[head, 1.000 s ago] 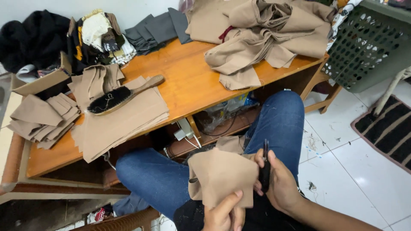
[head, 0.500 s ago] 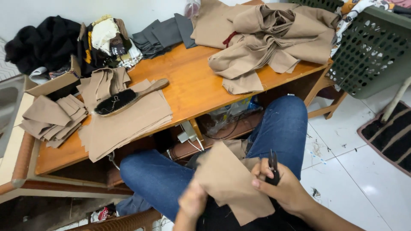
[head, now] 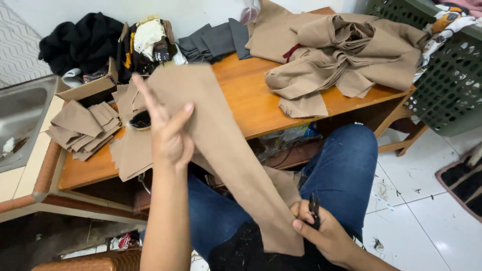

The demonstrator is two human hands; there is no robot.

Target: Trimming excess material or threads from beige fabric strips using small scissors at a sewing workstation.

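1. Fingers (head: 173,118) of left hand (head: 168,140) pinching the tan cloth strip (head: 228,150) up high, above the bench (head: 251,100).
2. Right hand (head: 321,231) closed on small snips (head: 314,208) and the strip's lower end (over the lap).
3. Best kept taut, snips close to the edge.

the wooden table (head: 261,105) stands before the seated person's knees (head: 346,150). a heap of cloth (head: 341,50) lies on its right end; stacked cut pieces (head: 83,128) lie on its left end. folded cloth (head: 216,40) and a pile of garments (head: 80,42) lie along the far edge. a sink (head: 25,118) sits left of the table, a plastic basket (head: 447,75) right. a long cloth strip (head: 226,145) spans from the left hand (head: 168,135), raised above the table, down to the right hand (head: 321,231) at the lap.
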